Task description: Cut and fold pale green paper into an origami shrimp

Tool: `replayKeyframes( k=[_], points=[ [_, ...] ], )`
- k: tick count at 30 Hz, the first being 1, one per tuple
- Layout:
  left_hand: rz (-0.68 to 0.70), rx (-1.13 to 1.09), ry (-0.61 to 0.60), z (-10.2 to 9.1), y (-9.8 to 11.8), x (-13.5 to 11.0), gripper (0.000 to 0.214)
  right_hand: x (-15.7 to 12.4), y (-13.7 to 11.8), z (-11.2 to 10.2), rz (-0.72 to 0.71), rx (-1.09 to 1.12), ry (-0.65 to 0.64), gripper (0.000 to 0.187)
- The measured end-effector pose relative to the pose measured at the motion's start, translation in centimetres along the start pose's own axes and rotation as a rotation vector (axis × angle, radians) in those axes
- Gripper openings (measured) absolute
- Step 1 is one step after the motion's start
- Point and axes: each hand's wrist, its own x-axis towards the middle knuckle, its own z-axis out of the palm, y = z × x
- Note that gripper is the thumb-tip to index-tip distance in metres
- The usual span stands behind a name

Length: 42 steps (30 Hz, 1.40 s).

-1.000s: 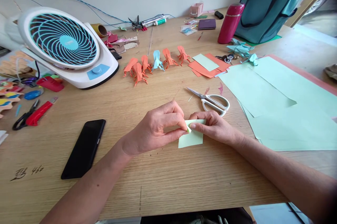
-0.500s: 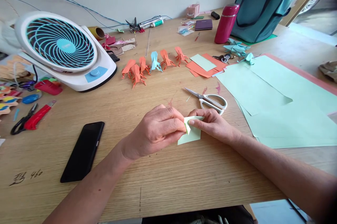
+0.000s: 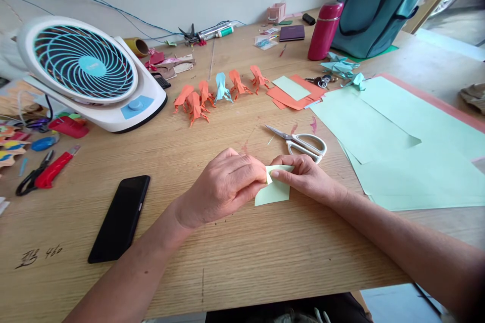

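A small light-green sheet of paper (image 3: 273, 193) is held just above the table between both hands, with a folded flap standing up near its upper edge. My left hand (image 3: 231, 181) pinches that flap at the paper's left side, its fingertips partly hidden. On the upper right part, my right hand (image 3: 303, 177) grips the paper with thumb in front and fingers behind. White-handled scissors (image 3: 303, 145) lie just beyond my right hand, blades toward the upper left. Several folded orange paper figures (image 3: 195, 105) and a light-blue one (image 3: 222, 88) stand farther back.
Large green sheets (image 3: 409, 161) cover the right side. Orange paper pieces (image 3: 299, 103) and keys (image 3: 322, 80) lie behind the scissors. A black phone (image 3: 119, 219), a red-handled cutter (image 3: 56, 166) and a fan (image 3: 94, 75) are on the left. A pink bottle (image 3: 325, 32) stands near a teal bag (image 3: 379, 14).
The raised flap of the green paper now sits lower and narrower under my left fingertips. Both hands keep their grip and have barely shifted.
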Motion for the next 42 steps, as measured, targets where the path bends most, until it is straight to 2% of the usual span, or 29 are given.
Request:
replayKeyframes(
  k=[4,13,22,31,36,42],
  points=[
    [-0.073,-0.044,0.035,0.4,-0.2,-0.2,0.007,0.0,0.0,0.0,-0.007,-0.012,-0.004,0.034],
    [-0.069,-0.017,0.111,1.6,-0.5,-0.7,0.016,0.0,0.1,0.0,-0.02,-0.034,-0.04,0.036],
    [-0.13,-0.14,0.108,1.1,-0.6,-0.5,0.017,0.0,0.1,-0.2,0.008,0.0,-0.013,0.036],
    [-0.068,0.037,0.106,1.9,-0.5,-0.8,0.024,0.0,0.0,-0.1,0.022,-0.044,-0.012,0.038],
    [-0.148,0.07,0.204,3.1,0.0,-1.0,0.028,0.0,0.0,0.0,0.002,-0.087,0.0,0.041],
    [-0.271,0.039,0.233,3.8,0.5,-0.9,0.031,-0.1,-0.1,0.1,-0.004,-0.108,0.007,0.043]
  ],
)
